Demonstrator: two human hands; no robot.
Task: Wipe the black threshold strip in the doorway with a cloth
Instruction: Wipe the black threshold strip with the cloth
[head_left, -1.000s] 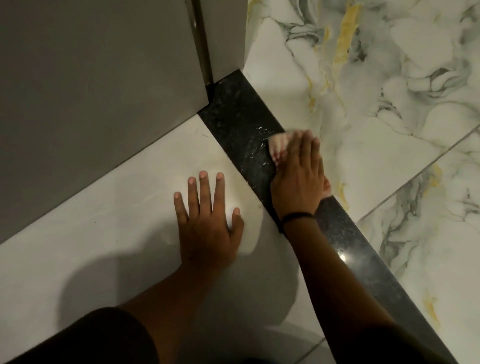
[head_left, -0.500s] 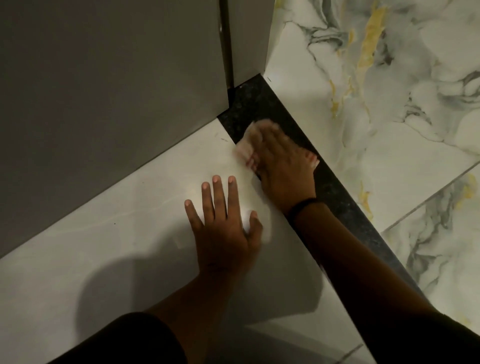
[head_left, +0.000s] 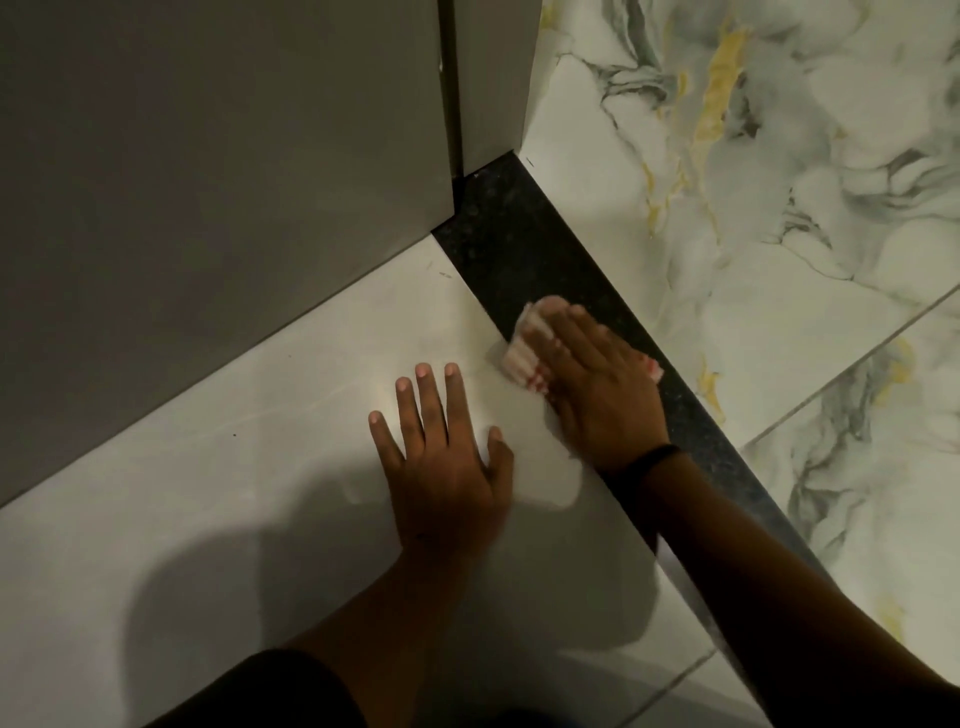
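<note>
The black speckled threshold strip (head_left: 524, 244) runs diagonally from the door frame at top centre down to the lower right. My right hand (head_left: 597, 384) lies flat on a white cloth with red stripes (head_left: 527, 348), pressing it onto the strip's left edge about midway along; a black band circles the wrist. Most of the cloth is hidden under the palm. My left hand (head_left: 441, 457) rests flat on the plain pale tile just left of the strip, fingers spread, holding nothing.
A grey door or wall panel (head_left: 218, 171) fills the upper left, and a narrow grey frame post (head_left: 493, 78) meets the strip's far end. White marble tiles with grey and yellow veins (head_left: 753, 208) lie right of the strip. Plain pale tiles (head_left: 182, 519) are on the left.
My right hand slid the cloth up the strip towards the door frame, then back down along its left edge. The left hand stays planted on the tile; the view shifted slightly.
</note>
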